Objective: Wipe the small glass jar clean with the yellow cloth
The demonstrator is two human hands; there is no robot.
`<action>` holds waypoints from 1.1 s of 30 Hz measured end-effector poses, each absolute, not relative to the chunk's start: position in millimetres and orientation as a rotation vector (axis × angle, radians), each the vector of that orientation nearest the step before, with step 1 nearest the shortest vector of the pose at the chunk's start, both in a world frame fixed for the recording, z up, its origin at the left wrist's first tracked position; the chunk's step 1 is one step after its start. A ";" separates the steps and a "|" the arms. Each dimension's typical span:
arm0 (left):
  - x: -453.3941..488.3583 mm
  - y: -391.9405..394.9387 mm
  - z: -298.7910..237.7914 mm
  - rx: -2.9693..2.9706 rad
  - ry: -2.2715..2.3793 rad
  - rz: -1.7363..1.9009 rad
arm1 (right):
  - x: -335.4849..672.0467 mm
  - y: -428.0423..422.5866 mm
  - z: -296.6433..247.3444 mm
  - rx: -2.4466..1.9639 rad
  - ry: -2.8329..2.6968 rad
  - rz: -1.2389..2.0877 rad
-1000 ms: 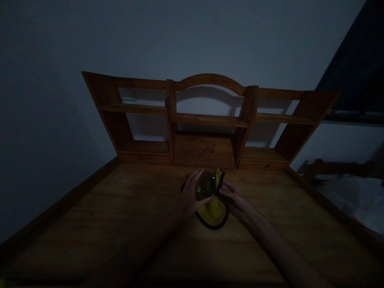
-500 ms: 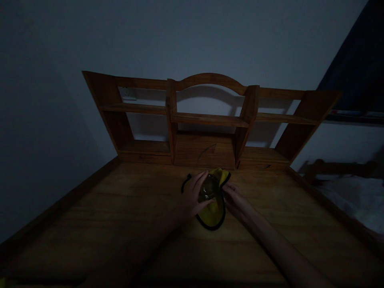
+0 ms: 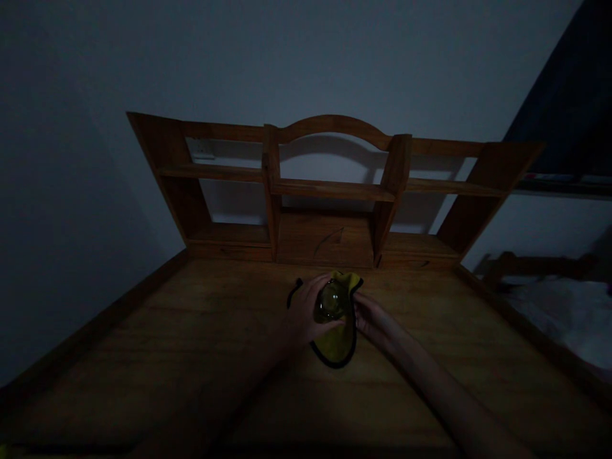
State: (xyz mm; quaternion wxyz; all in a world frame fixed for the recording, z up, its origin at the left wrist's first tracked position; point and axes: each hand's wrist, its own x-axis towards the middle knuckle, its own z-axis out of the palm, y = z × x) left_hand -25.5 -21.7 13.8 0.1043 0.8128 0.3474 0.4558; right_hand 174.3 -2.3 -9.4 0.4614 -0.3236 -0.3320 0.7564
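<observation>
A clear, rounded glass vessel (image 3: 331,299) lies against a yellow cloth with black edging (image 3: 336,350) above the wooden desk. From its left side, my left hand (image 3: 308,311) is wrapped round the glass, thumb below and fingers above. On the right, my right hand (image 3: 370,313) pinches the cloth's edge close beside the glass. The cloth spreads behind and below the glass, and one corner with a black tab sticks out left of my left hand. In the dim light the exact kind of glass cannot be made out.
A wooden shelf unit (image 3: 326,190) with several compartments stands at the back of the desk (image 3: 229,319), against the wall. Raised wooden edges run along both sides of the desk. Whitish fabric (image 3: 564,312) lies beyond the right edge.
The glass has turned slightly, so its round face and a bright reflection now show more clearly. The cloth's upper right fold has shifted a little left and down. Both hands keep their holds.
</observation>
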 end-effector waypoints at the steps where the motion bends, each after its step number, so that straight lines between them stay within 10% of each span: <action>1: -25.3 -21.6 13.5 2.385 1.036 1.343 | 174.3 -2.2 -9.5 -0.805 -0.819 1.857; 33: -24.5 -22.0 10.1 2.395 1.102 1.147 | 166.8 -11.5 1.2 -0.830 -1.073 1.570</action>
